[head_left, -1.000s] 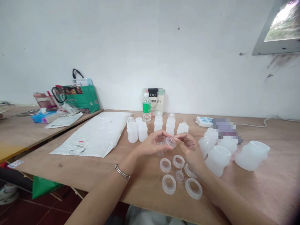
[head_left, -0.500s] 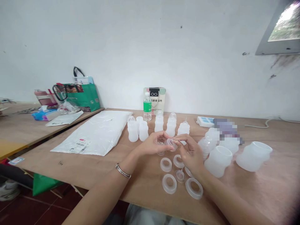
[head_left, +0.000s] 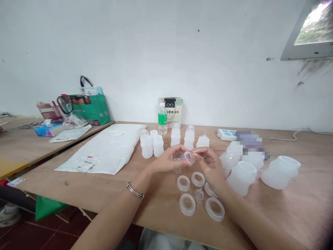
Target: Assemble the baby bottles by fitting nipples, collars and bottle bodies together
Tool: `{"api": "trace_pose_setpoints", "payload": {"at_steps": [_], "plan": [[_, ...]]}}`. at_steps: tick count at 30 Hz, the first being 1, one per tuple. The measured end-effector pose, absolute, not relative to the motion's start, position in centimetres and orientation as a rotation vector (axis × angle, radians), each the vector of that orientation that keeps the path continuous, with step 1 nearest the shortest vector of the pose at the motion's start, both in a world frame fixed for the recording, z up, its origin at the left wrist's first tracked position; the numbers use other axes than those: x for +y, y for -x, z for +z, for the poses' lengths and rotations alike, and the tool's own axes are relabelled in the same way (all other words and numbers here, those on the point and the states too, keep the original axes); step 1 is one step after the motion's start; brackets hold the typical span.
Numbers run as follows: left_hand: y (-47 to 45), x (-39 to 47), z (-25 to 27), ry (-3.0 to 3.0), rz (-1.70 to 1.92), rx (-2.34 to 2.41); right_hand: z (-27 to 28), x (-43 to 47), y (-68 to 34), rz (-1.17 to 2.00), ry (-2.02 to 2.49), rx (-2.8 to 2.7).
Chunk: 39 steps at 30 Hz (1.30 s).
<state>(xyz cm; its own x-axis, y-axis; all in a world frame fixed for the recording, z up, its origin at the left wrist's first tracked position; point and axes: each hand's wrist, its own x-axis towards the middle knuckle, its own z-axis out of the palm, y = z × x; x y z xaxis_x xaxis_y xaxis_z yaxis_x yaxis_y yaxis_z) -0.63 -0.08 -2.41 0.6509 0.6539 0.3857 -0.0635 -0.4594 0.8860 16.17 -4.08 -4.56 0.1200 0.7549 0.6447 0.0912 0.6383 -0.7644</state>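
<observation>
Between my two hands is a translucent bottle collar ring, its round opening tilted toward me. My left hand grips the ring's rim between thumb and fingers. The fingers of my right hand pinch at the ring's right side, where a clear piece, apparently a nipple, sits in the opening. Below my hands lie several loose collar rings and a clear silicone nipple. More clear pieces lie partly hidden behind my left hand. Frosted baby bottles without tops stand to the right.
Behind my hands stand several frosted baby bottles, a water bottle and a paper bag. A white plastic mailer covers the left of the table. A power strip lies at the back right.
The ring has turned so that its opening faces me more, and it sits slightly further left. My right fingers have shifted along its edge. The view has moved slightly.
</observation>
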Motion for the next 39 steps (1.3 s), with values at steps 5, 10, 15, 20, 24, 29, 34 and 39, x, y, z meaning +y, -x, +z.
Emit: {"api": "trace_pose_setpoints", "payload": {"at_steps": [5, 10, 15, 20, 24, 29, 34, 39], "plan": [[0.6, -0.7, -2.0, -1.855, 0.888, 0.486, -4.5, -4.4, -16.1, 0.544, 0.748, -1.405], [0.7, -1.1, -1.5, -1.813, 0.831, 0.430, -4.2, -5.0, -15.9, 0.420, 0.679, -1.502], [0.9, -1.1, -1.6, -1.737, 0.724, 0.313, -3.9, -5.5, -15.8, 0.307, 0.634, -1.602], [0.6, -1.1, -1.6, -1.634, 0.699, 0.325, -3.9, -5.5, -15.7, 0.356, 0.615, -1.556], [0.3, -1.0, -2.0, -1.500, 0.662, 0.321, -3.9, -5.9, -15.5, 0.272, 0.567, -1.529], [0.2, -1.3, -2.0, -1.453, 0.634, 0.324, -4.1, -6.3, -15.4, 0.102, 0.531, -1.564], [0.3, -1.7, -1.4, -1.506, 0.742, 0.287, -3.9, -6.1, -15.7, 0.120, 0.593, -1.573], [0.6, -1.4, -1.6, -1.478, 0.819, 0.288, -3.5, -6.0, -15.9, 0.245, 0.709, -1.681]]}}
